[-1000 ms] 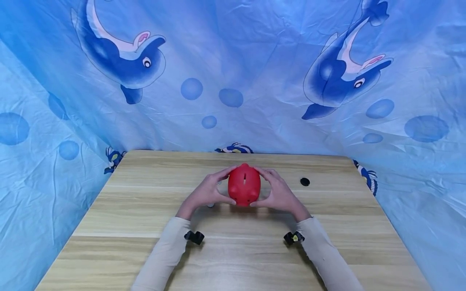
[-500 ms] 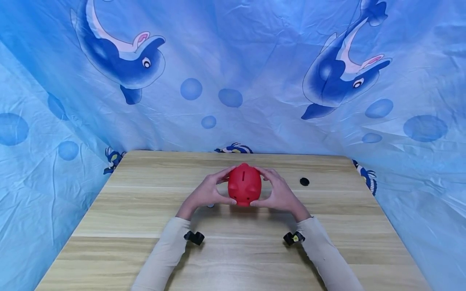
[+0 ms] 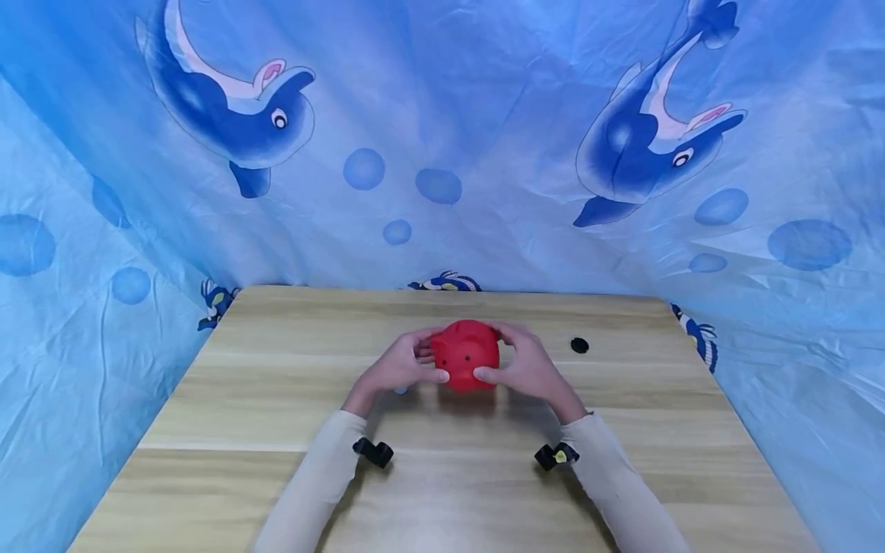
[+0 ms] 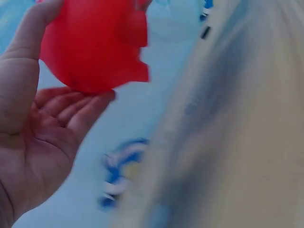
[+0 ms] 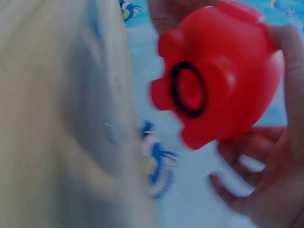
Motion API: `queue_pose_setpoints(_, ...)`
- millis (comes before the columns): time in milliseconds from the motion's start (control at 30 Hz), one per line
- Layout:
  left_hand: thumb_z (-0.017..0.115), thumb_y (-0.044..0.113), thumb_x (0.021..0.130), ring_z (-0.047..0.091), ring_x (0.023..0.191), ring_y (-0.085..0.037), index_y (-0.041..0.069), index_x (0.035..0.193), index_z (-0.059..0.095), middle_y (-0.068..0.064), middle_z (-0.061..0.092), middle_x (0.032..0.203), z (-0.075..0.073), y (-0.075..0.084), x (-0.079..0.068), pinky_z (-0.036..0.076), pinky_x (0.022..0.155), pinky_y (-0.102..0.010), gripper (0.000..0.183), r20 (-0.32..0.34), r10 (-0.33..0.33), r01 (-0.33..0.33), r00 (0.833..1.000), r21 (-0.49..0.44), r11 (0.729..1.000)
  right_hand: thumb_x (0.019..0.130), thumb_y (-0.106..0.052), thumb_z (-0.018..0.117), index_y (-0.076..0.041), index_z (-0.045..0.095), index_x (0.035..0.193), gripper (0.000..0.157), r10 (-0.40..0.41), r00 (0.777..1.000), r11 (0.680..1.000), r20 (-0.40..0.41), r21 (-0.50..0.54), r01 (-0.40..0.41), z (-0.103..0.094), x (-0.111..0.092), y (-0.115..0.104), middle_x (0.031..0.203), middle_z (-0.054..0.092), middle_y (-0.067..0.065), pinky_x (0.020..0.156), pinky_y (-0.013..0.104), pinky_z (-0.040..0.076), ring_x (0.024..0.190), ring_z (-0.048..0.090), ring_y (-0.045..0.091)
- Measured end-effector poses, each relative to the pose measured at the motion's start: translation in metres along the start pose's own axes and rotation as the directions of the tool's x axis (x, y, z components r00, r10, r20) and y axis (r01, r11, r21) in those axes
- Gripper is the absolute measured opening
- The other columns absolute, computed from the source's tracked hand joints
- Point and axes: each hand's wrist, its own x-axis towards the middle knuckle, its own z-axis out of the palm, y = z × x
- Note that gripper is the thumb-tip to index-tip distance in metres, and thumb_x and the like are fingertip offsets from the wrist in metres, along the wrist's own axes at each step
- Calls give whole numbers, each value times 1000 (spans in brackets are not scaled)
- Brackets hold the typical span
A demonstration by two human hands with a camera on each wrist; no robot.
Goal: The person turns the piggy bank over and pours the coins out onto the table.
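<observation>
A red piggy bank (image 3: 467, 357) is held up over the table between both hands. My left hand (image 3: 402, 362) grips its left side, thumb in front and fingers behind. On the opposite side, my right hand (image 3: 528, 369) grips it the same way. In the head view, the pig's two dark eyes face the camera, and its back is turned partly away. Short feet and a black-edged round ring on the underside of the piggy bank (image 5: 237, 76) show in the right wrist view. Seen from the left wrist, the piggy bank (image 4: 95, 47) is blurred between thumb and fingers.
A small black disc (image 3: 579, 346) lies on the wood-grain table (image 3: 276, 415), right of the hands. By the left wrist is a small pale round piece (image 3: 401, 390), partly covered. A blue dolphin-print sheet (image 3: 498, 92) hangs behind the table and along its sides.
Both hands have turned the piggy bank so that its face points more toward the head camera and to the left. Its coin slot, seen earlier on top, no longer shows. The grip stays two-handed.
</observation>
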Motion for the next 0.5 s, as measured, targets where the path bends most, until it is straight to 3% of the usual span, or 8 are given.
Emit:
queue_pose_setpoints(100, 82, 19, 87, 70, 108, -27, 0, 143, 53, -14, 67, 128, 1, -8, 2, 61, 89, -38, 66, 10, -65, 66, 998, -56, 996, 82, -47, 82, -9, 55, 145, 78, 105, 993, 993, 50, 57, -108, 4, 4, 3, 132, 63, 10, 82, 44, 61, 115, 60, 31)
queue_pose_setpoints(267, 79, 29, 90, 71, 105, -27, -2, 138, 59, -15, 70, 123, 2, -5, 3, 61, 88, -38, 60, -54, -114, 112, 992, -36, 993, 90, -42, 75, -3, 55, 144, 70, 163, 984, 977, 66, 131, -170, 6, 5, 6, 130, 64, 14, 85, 41, 60, 112, 62, 30)
queue_pose_setpoints(500, 75, 36, 93, 72, 101, -22, -1, 133, 64, -11, 74, 116, 7, -3, 5, 60, 89, -36, 56, -73, -158, 160, 985, 13, 987, 94, -46, 70, 2, 54, 144, 71, 200, 974, 963, 108, 159, -216, 4, 4, 10, 130, 65, 17, 86, 42, 60, 110, 64, 29)
